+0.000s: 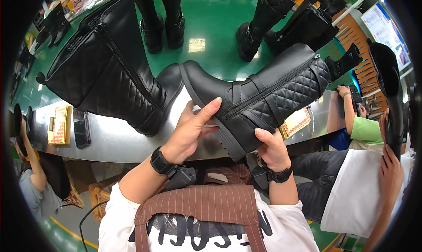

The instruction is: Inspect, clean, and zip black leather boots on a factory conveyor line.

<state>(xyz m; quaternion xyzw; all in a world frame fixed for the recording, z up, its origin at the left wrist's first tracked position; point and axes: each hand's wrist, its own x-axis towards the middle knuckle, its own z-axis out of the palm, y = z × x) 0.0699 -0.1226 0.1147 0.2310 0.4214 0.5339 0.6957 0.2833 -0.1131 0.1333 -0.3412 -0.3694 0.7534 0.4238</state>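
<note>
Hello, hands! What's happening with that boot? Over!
Left hand and right hand holding boot. Zip side up. Second boot close at left.

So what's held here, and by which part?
A black boot: left hand at the sole near the arch, right hand behind the heel.

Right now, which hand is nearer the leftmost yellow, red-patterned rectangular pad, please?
Left: the left hand, right of the pad, holds a black quilted boot; the right hand is farther right.
</note>
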